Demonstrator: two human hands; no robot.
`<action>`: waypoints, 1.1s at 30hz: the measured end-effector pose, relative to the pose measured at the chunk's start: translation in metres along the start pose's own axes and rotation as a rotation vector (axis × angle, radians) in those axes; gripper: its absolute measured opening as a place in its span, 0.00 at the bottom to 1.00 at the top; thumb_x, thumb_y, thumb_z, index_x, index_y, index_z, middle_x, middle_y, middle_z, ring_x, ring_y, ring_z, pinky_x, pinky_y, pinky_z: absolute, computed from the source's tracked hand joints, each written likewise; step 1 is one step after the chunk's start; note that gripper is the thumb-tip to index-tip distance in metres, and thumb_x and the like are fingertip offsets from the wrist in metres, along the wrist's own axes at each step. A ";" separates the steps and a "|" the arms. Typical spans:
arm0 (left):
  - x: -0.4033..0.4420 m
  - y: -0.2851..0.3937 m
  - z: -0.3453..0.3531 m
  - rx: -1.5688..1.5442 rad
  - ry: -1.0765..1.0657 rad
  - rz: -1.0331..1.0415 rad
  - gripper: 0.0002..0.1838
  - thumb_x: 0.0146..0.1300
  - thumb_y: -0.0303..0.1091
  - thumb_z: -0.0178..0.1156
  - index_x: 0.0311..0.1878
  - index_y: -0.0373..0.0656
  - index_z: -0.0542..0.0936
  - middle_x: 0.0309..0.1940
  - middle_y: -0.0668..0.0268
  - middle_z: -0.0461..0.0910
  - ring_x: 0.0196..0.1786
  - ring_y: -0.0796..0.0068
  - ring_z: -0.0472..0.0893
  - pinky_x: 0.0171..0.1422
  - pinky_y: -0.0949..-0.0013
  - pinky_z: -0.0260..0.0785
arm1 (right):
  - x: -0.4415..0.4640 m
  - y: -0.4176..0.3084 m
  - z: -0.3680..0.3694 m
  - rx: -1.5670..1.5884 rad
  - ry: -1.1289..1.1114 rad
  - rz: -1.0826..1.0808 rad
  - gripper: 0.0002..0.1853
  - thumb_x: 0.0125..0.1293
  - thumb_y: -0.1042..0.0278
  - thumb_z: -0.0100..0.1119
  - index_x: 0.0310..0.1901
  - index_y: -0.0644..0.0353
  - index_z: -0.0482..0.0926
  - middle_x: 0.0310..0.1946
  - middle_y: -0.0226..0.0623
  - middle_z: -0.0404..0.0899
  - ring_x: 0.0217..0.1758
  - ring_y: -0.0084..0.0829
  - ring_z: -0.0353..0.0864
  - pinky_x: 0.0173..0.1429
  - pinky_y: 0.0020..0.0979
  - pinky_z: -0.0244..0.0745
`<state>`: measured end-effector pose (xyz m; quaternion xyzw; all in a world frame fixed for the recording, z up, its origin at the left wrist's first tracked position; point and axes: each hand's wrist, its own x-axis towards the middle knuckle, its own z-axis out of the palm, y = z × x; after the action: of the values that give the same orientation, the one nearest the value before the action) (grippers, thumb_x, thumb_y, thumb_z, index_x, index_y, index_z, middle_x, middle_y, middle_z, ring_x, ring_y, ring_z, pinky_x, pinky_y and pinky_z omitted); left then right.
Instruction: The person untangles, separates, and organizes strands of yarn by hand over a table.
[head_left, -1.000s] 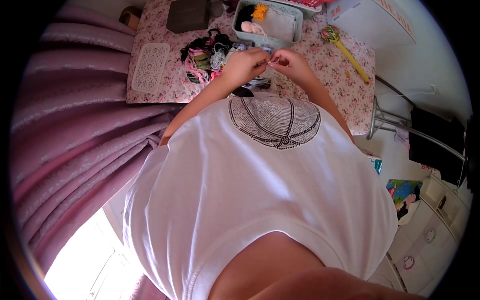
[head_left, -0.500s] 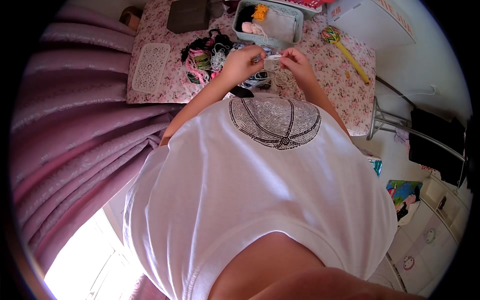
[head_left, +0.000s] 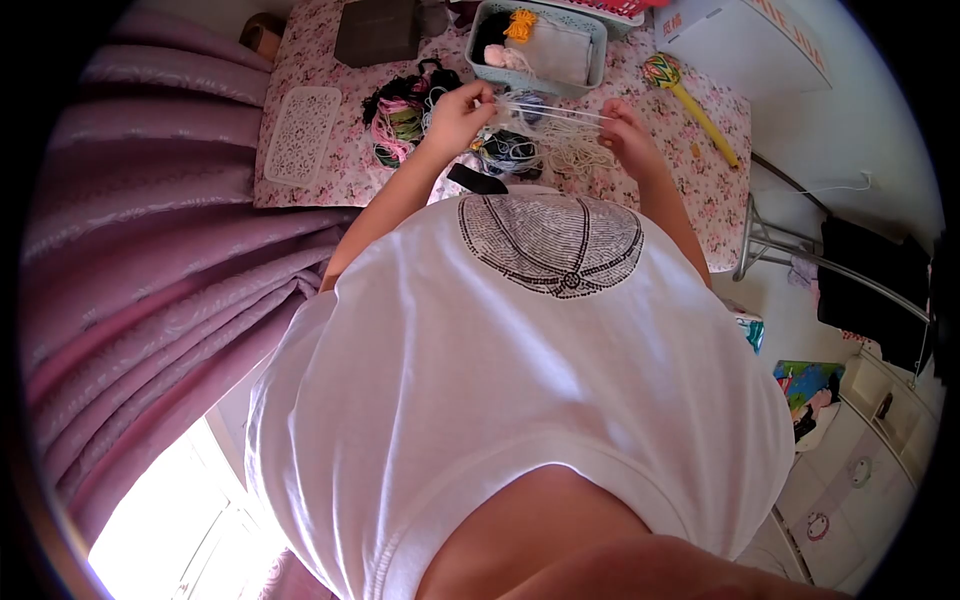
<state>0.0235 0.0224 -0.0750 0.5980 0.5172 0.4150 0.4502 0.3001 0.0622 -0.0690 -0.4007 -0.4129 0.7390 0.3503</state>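
Nearest is the white shirt (head_left: 500,370) of the wearer, facing the near side of the blue basket (head_left: 599,62), which serves as landmark. Between shirt and basket, the white strands (head_left: 552,110) run nearly straight from hand to hand, raised over the loose yarn, probably so that they lie apart from it and can be seen singly. The left hand (head_left: 466,112), just off the basket's near left corner, has its fingers closed on one end; the right hand (head_left: 630,138), beyond the near right corner, pinches the other, and the spread between them seems to be what draws the strands taut. Below the basket's near side lie a dark yarn bundle (head_left: 510,153) and a pale string pile (head_left: 578,152), within easy reach; a mixed-colour heap (head_left: 397,130) sits to its near left. Inside the basket, orange yarn (head_left: 519,24) and pink yarn (head_left: 505,57) are presumably penned in to avoid tangling. Farther off, a dark box (head_left: 377,32) stands left of the basket and a white box (head_left: 735,45) right, perhaps set aside for working room.
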 end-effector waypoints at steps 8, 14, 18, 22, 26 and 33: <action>-0.006 -0.036 -0.026 -0.220 0.105 -0.065 0.02 0.54 0.26 0.48 0.28 0.39 0.68 0.25 0.71 0.70 0.33 0.82 0.69 0.40 0.79 0.61 | 0.000 0.057 -0.108 0.712 0.342 0.068 0.07 0.58 0.65 0.49 0.30 0.58 0.66 0.17 0.22 0.56 0.16 0.15 0.51 0.18 0.20 0.48; -0.006 -0.044 -0.005 -0.388 -0.049 -0.002 0.02 0.55 0.24 0.50 0.29 0.39 0.68 0.27 0.72 0.69 0.33 0.82 0.70 0.41 0.78 0.62 | -0.004 0.053 -0.076 -0.188 0.525 0.232 0.16 0.59 0.60 0.50 0.44 0.61 0.67 0.29 0.33 0.70 0.26 0.23 0.69 0.29 0.23 0.67; 0.002 -0.018 0.015 -0.339 -0.188 -0.031 0.04 0.55 0.23 0.53 0.30 0.40 0.68 0.28 0.73 0.69 0.34 0.84 0.70 0.41 0.80 0.63 | 0.010 0.056 -0.010 -0.567 0.148 -0.264 0.28 0.51 0.66 0.61 0.53 0.60 0.63 0.46 0.41 0.68 0.44 0.32 0.72 0.42 0.30 0.70; 0.007 0.006 0.033 -0.365 -0.246 -0.048 0.04 0.55 0.22 0.55 0.32 0.40 0.70 0.31 0.73 0.70 0.35 0.86 0.71 0.40 0.82 0.63 | 0.008 0.025 0.062 -0.762 -0.068 -0.557 0.24 0.50 0.71 0.60 0.51 0.60 0.66 0.45 0.35 0.70 0.45 0.26 0.72 0.47 0.24 0.66; 0.008 0.006 0.030 -0.407 -0.195 -0.018 0.05 0.55 0.21 0.55 0.34 0.39 0.71 0.33 0.72 0.72 0.38 0.85 0.72 0.43 0.81 0.64 | 0.017 0.030 0.047 -0.563 -0.120 -0.210 0.21 0.51 0.74 0.59 0.48 0.62 0.68 0.43 0.33 0.71 0.47 0.22 0.70 0.50 0.20 0.63; 0.004 0.001 0.024 -0.431 -0.149 -0.016 0.06 0.54 0.20 0.56 0.34 0.39 0.71 0.32 0.72 0.73 0.36 0.84 0.72 0.42 0.80 0.64 | 0.007 0.019 0.052 -0.301 -0.199 -0.334 0.16 0.53 0.77 0.56 0.45 0.64 0.69 0.34 0.28 0.73 0.36 0.19 0.71 0.41 0.21 0.66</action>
<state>0.0479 0.0234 -0.0798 0.5128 0.3866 0.4669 0.6079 0.2479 0.0427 -0.0705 -0.2997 -0.6116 0.6367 0.3616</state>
